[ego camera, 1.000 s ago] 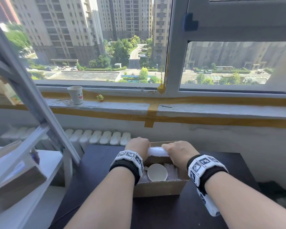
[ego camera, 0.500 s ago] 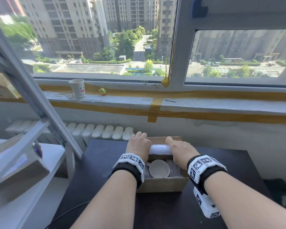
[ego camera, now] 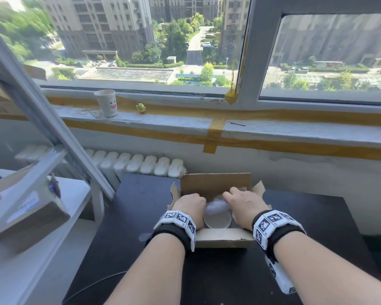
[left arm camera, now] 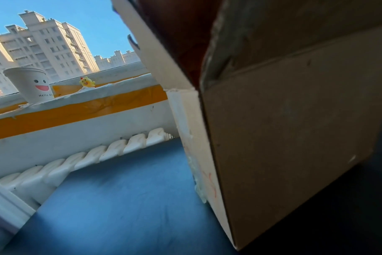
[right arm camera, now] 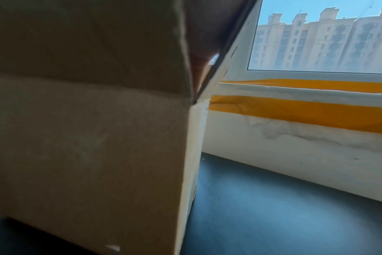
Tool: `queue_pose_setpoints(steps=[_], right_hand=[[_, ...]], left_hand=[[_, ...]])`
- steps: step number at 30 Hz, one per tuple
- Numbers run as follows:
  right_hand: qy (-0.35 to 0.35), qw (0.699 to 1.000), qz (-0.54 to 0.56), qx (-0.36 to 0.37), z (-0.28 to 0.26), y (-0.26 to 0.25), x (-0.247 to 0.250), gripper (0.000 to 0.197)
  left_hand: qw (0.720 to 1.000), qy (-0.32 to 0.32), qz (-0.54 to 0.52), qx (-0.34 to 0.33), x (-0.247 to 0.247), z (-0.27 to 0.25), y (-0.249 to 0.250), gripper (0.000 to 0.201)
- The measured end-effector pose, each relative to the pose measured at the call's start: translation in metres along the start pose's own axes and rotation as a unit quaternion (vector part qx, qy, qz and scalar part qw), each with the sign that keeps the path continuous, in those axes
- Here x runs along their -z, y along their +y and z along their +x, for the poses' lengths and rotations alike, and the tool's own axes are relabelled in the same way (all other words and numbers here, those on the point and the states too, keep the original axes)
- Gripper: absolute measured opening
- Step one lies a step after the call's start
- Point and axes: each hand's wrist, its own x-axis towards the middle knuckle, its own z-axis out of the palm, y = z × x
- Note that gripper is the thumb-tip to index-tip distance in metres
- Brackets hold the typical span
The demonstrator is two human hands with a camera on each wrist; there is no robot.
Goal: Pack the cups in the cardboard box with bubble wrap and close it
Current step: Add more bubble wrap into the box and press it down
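Observation:
An open cardboard box (ego camera: pixel 222 237) stands on the dark table (ego camera: pixel 136 216), its far flap upright. Inside, near the front wall, sits a white cup (ego camera: pixel 217 219), mouth up. Just beyond it lies a blurred white wad of bubble wrap (ego camera: pixel 216 204). My left hand (ego camera: pixel 190 204) holds its left end, fingers curled down into the box and hidden. My right hand (ego camera: pixel 240 201) holds the right end from above. The left wrist view shows only the box's outer wall (left arm camera: pixel 294 138). The right wrist view likewise shows just the box wall (right arm camera: pixel 87 138).
A smiley paper cup (ego camera: pixel 107 103) and a small yellow toy (ego camera: pixel 141 107) stand on the taped windowsill. A white radiator (ego camera: pixel 141 165) runs behind the table. At the left are a slanted metal frame (ego camera: pixel 42 119) and a white shelf with a carton (ego camera: pixel 31 216).
Both hands have lowered the bubble wrap from the box's top edge down into the box, above the cup. The far flap now shows upright. The head view has tilted down.

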Motion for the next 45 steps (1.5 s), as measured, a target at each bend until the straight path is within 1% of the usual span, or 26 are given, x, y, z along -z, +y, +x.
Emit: queue_pose_setpoints(steps=[2,4,6,9,12,16,18,19,21,24,26,29,31,33,36,38,39,42,45], right_hand=[[-0.002,1.0,-0.022,0.009,-0.002,0.001,-0.004,0.022],[0.008,0.999,-0.041,0.027,-0.003,0.001,-0.006,0.023],[0.011,0.998,-0.051,0.04,-0.003,0.002,-0.008,0.025],[0.02,0.996,-0.059,0.064,-0.003,0.004,-0.013,0.027],[0.004,0.995,-0.06,0.078,-0.002,0.008,-0.021,0.035],[0.041,0.991,-0.076,0.104,-0.002,0.004,-0.024,0.043],[0.07,0.991,-0.057,0.102,0.003,0.005,-0.035,0.051],[0.07,0.991,-0.045,0.106,0.005,0.004,-0.039,0.054],[0.034,0.995,-0.012,0.097,0.008,0.002,-0.038,0.056],[-0.004,0.996,-0.013,0.085,0.009,0.004,-0.039,0.054],[-0.025,0.996,-0.009,0.085,0.01,0.004,-0.038,0.052],[-0.056,0.996,-0.002,0.075,0.012,0.005,-0.037,0.052],[-0.077,0.995,0.01,0.067,0.015,0.005,-0.035,0.05],[-0.074,0.995,0.03,0.062,0.015,0.005,-0.032,0.048],[-0.014,0.997,0.035,0.068,0.008,0.003,-0.031,0.042],[0.029,0.999,0.007,0.045,0.002,0.002,-0.029,0.032],[0.037,0.999,-0.003,0.03,0.0,0.001,-0.028,0.03],[0.014,1.0,0.006,0.009,0.001,-0.001,-0.026,0.03],[-0.035,0.998,0.044,0.009,0.008,-0.001,-0.025,0.032]], left_hand=[[0.999,-0.009,0.034,-0.006,-0.002,0.002,0.001,0.021],[0.996,-0.007,0.085,-0.018,-0.003,0.003,0.003,0.021],[0.995,-0.007,0.1,-0.023,-0.004,0.004,0.005,0.023],[0.999,-0.001,0.04,-0.017,-0.007,0.004,0.008,0.031],[1.0,-0.015,0.001,-0.015,-0.01,0.004,0.008,0.038],[0.999,-0.031,-0.02,-0.009,-0.013,0.006,0.008,0.042],[0.999,-0.039,-0.035,-0.002,-0.014,0.006,0.008,0.043],[0.998,-0.04,-0.041,0.0,-0.014,0.006,0.007,0.043],[0.998,-0.033,-0.056,0.0,-0.013,0.005,0.005,0.047],[0.998,-0.017,-0.067,-0.014,-0.013,0.004,0.0,0.055],[0.998,-0.007,-0.059,-0.014,-0.013,0.004,-0.002,0.053],[0.999,-0.025,-0.024,-0.018,-0.016,0.012,-0.003,0.047],[0.998,-0.055,-0.016,-0.012,-0.016,0.015,-0.002,0.042],[0.996,-0.083,-0.018,0.007,-0.019,0.02,-0.001,0.04],[0.992,-0.119,-0.02,0.022,-0.023,0.027,0.002,0.043],[0.993,-0.116,-0.012,0.028,-0.024,0.025,0.004,0.042],[0.993,-0.113,-0.015,0.034,-0.026,0.025,0.005,0.042],[0.992,-0.119,-0.015,0.046,-0.027,0.026,0.006,0.046],[0.99,-0.129,-0.013,0.064,-0.027,0.028,0.007,0.051]])
